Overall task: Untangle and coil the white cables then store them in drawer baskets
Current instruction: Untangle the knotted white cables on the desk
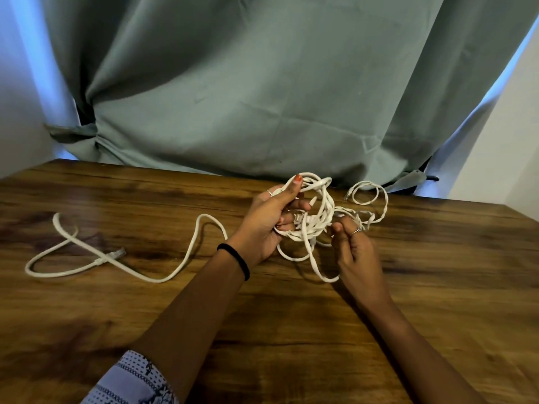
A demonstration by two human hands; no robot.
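Untangling under way: the left hand point(269, 225) cups the knotted white cables point(313, 220) just above the table point(291, 330), the right hand point(354, 252) pinching a strand. One end point(115, 254) trails free leftward. Nothing coiled; no baskets visible. A green curtain point(262, 83) hangs behind.

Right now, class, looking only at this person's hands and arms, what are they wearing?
The left hand has an orange-painted thumbnail, a thin silver ring, a black band at the wrist and a white, dark-patterned sleeve pushed up the arm. The right hand wears one silver ring; that forearm is bare.
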